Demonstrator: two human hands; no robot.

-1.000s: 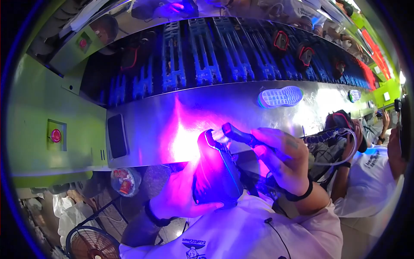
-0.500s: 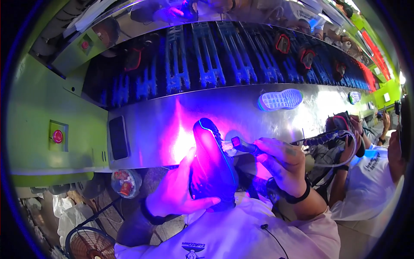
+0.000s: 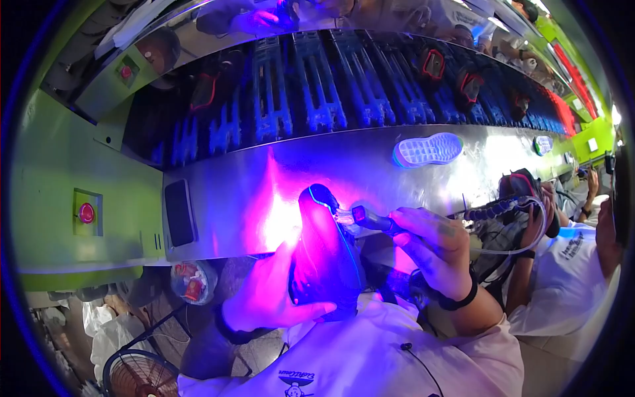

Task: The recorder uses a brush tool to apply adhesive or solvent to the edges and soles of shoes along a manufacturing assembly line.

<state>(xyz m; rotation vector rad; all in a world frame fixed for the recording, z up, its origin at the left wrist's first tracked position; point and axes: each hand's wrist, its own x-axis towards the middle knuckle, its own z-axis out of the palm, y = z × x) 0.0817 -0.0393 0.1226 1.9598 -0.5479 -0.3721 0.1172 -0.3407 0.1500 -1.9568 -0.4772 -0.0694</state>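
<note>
My left hand (image 3: 261,291) is closed round a dark shoe upper (image 3: 325,258), thumb and fingers on its sides. The upper points away from me, lit pink and violet, with a thin bright blue line along its lower edge. My right hand (image 3: 436,248) grips a brush (image 3: 374,220) by its dark handle, held nearly level. The pale bristles touch the upper's right edge near the toe. A wristband circles each of my wrists.
Ahead lies a metal bench (image 3: 231,218) with a white sole (image 3: 428,150) and a dark flat device (image 3: 180,212). Behind it runs a rack conveyor (image 3: 324,92) carrying several shoe parts. A red button (image 3: 86,212) is at left, a fan (image 3: 142,374) below. A co-worker (image 3: 562,278) works at right.
The brush tip has moved a little farther up the upper's edge, toward the toe. The upper has shifted slightly, while my left hand keeps its hold.
</note>
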